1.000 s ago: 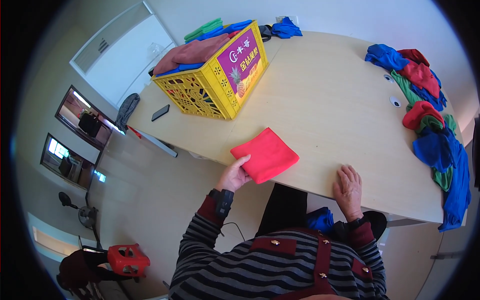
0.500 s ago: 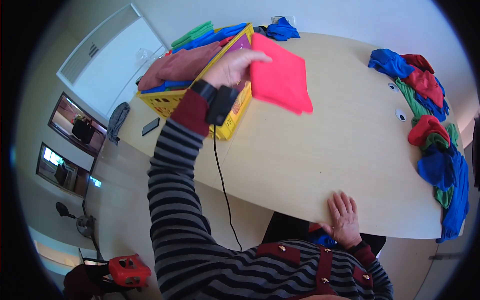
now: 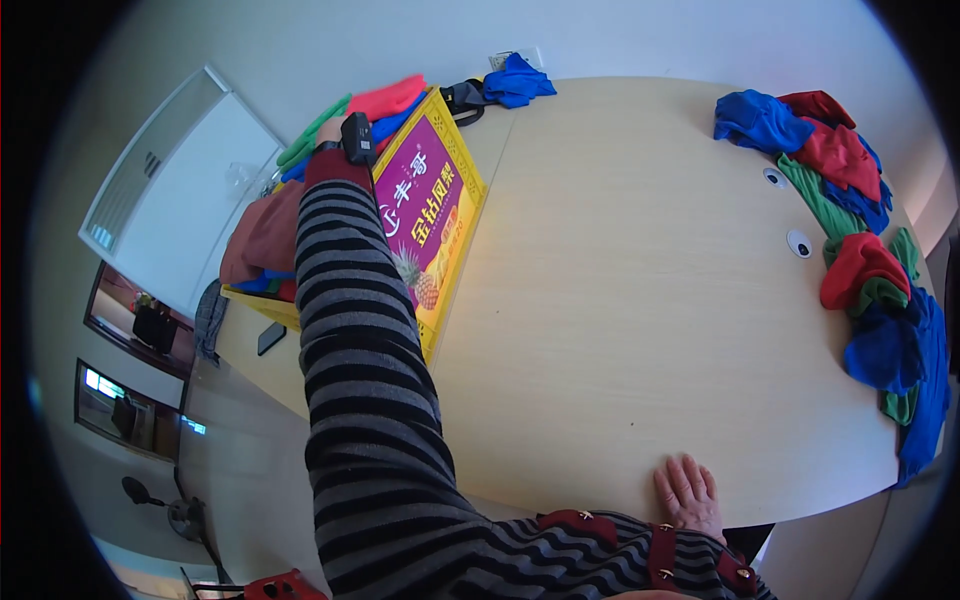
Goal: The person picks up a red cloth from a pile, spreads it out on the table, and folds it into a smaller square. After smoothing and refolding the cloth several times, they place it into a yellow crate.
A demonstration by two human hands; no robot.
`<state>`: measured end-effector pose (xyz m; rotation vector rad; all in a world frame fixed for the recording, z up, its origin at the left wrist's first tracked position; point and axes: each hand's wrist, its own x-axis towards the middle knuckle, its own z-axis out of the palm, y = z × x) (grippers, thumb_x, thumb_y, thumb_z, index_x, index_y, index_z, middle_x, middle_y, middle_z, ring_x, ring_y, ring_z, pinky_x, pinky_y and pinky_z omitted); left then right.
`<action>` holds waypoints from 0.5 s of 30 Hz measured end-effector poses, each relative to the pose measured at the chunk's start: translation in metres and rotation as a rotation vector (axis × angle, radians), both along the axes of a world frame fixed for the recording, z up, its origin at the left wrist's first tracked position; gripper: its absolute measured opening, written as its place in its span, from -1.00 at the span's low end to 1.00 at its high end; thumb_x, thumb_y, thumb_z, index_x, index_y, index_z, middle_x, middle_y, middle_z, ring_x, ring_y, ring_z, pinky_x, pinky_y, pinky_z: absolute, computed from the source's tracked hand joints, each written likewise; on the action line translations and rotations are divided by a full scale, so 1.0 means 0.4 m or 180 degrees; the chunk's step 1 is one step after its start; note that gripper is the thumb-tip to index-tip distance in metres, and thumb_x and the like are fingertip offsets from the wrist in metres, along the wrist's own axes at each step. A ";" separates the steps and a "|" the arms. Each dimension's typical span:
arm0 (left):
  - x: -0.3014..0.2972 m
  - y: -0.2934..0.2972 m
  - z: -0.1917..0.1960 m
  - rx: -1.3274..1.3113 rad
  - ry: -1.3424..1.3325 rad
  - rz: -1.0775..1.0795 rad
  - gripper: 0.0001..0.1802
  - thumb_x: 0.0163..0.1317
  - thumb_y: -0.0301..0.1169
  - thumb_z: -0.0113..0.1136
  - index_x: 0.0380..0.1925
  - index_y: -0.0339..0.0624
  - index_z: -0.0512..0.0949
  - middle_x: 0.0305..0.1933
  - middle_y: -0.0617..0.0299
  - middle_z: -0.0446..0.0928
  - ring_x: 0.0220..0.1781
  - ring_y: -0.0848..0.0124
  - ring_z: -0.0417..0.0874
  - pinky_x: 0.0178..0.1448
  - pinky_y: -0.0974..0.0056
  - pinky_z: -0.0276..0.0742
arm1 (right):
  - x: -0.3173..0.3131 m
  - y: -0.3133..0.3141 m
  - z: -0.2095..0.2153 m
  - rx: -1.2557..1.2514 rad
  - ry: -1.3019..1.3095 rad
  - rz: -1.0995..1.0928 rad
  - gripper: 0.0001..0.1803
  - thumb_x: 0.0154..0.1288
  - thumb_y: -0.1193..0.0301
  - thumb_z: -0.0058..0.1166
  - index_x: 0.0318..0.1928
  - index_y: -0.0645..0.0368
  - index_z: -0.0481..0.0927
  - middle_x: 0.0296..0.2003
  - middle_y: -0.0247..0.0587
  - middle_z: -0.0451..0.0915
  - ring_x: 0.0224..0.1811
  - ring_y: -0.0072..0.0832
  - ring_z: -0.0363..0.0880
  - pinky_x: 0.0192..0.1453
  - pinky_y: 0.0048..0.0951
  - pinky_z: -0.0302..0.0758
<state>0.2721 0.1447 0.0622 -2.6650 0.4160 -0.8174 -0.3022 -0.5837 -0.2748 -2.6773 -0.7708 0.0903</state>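
My left hand (image 3: 331, 130) reaches over the yellow crate (image 3: 462, 165) at the left of the table. A folded bright red cloth (image 3: 390, 97) lies against that hand, over the cloths at the crate's far end. The black device on my wrist and the cloth hide the fingers, so their grip does not show. Around the hand, a green cloth (image 3: 310, 135), a blue cloth (image 3: 398, 122) and a dusty-pink cloth (image 3: 258, 235) fill the crate. My right hand (image 3: 690, 497) rests flat on the table's near edge, fingers stretched out, holding nothing.
Crumpled blue, red and green cloths (image 3: 845, 160) line the table's right side, beside two oval white-and-black pieces (image 3: 799, 243). A blue cloth (image 3: 519, 82) lies behind the crate near a wall socket. A phone (image 3: 271, 338) lies left of the crate; a fan (image 3: 185, 518) stands beyond.
My left hand has carried the red cloth left and away from me, from above the table to over the crate. My right hand still rests on the table edge. The view has shifted.
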 end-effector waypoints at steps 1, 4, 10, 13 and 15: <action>0.041 0.041 -0.078 -0.1080 0.0311 -0.0063 -0.51 0.41 -0.20 0.22 0.28 -0.06 0.50 0.18 0.02 0.63 0.17 0.16 0.68 0.25 0.03 0.59 | 0.009 -0.003 -0.017 -0.0074 0.0028 0.0023 -0.02 0.16 -0.16 0.15 0.53 0.00 0.25 0.53 -0.06 0.19 0.61 0.01 0.05 0.64 0.14 -0.07; 0.078 0.059 -0.106 -0.3203 0.0885 -0.0177 -0.55 0.48 -0.27 0.14 0.30 -0.14 0.49 0.22 0.03 0.62 0.16 0.23 0.68 0.32 0.20 0.55 | 0.002 -0.018 -0.045 -0.0391 -0.0108 0.0035 -0.03 0.18 -0.15 0.11 0.55 -0.03 0.22 0.54 -0.09 0.17 0.62 -0.01 0.03 0.65 0.14 -0.09; 0.068 -0.360 -0.194 -0.3768 0.0524 0.0734 -0.60 0.27 -0.33 0.25 0.13 0.04 0.64 0.12 0.01 0.67 0.12 0.15 0.70 0.14 0.13 0.61 | 0.032 0.012 -0.016 -0.0800 0.0075 -0.0211 -0.07 0.24 -0.15 0.02 0.56 -0.05 0.21 0.55 -0.11 0.16 0.63 -0.02 0.00 0.66 0.12 -0.10; 0.077 -0.329 -0.200 -0.3968 0.0700 0.0745 -0.55 0.18 -0.46 0.27 0.11 0.11 0.65 0.13 0.04 0.67 0.14 0.04 0.70 0.17 0.06 0.60 | 0.035 0.002 -0.015 -0.0799 0.0119 -0.0178 -0.09 0.26 -0.13 0.01 0.56 -0.05 0.20 0.55 -0.11 0.17 0.63 -0.02 0.01 0.65 0.12 -0.10; 0.073 -0.192 -0.128 -0.1395 0.0435 0.1037 -0.55 0.17 -0.54 0.22 0.09 0.05 0.65 0.12 0.06 0.68 0.11 0.01 0.71 0.15 0.04 0.61 | 0.032 -0.005 -0.020 -0.0678 -0.0008 -0.0080 -0.09 0.26 -0.12 0.01 0.56 -0.05 0.19 0.55 -0.11 0.16 0.63 -0.02 0.01 0.66 0.12 -0.10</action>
